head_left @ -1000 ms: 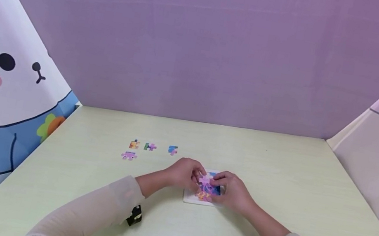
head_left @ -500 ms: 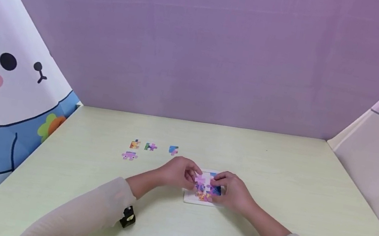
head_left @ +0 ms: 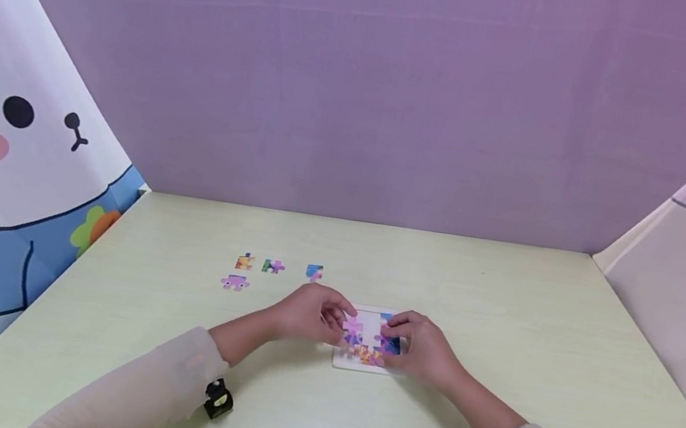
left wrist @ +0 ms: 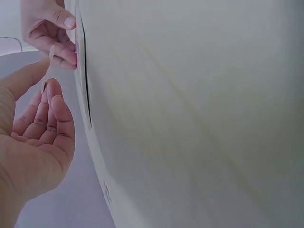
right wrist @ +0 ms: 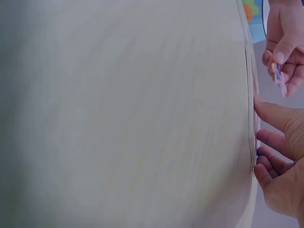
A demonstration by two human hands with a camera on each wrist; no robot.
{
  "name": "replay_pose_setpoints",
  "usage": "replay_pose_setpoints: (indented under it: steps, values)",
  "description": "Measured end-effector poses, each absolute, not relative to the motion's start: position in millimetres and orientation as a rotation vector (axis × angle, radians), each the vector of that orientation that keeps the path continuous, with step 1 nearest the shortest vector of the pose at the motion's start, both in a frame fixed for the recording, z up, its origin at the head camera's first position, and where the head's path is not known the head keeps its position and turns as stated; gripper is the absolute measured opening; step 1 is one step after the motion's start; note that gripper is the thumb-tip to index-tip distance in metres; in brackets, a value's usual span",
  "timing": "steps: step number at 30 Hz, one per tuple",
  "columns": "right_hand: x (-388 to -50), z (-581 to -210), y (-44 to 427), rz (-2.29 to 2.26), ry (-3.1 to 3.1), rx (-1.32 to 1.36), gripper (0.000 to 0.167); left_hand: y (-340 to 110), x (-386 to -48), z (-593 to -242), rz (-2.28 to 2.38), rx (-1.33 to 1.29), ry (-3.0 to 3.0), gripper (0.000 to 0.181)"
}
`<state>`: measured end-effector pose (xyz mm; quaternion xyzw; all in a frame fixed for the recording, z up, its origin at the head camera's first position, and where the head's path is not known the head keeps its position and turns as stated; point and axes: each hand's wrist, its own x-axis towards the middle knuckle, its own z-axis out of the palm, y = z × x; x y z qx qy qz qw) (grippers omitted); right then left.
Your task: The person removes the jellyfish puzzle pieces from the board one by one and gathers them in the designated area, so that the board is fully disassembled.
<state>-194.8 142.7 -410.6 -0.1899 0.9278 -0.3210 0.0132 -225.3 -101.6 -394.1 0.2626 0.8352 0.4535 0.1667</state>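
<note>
On the tabletop, the left hand pinches a piece above the board the right hand touches, apparently fitting or removing it, the next move likely needing steadiness.

Board on table. Left hand at its left side, holding 1 puzzle piece above it; right hand on its right part. 4 loose pieces on table, behind and left of board: 3 in back row, 1 before the leftmost. Backdrop behind table.
</note>
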Motion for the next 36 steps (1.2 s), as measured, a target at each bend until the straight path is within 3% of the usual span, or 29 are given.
replay_pose_setpoints:
  steps: [19,36]
  values:
    - [-195,-412,144,-1.004,2.892,-0.546,0.043,-139,-224,-388,1.341,0.775,2.411,0.042]
    - [-194,-412,146,-1.021,2.886,-0.536,0.042,-173,-230,-389,1.393,0.622,2.457,0.045]
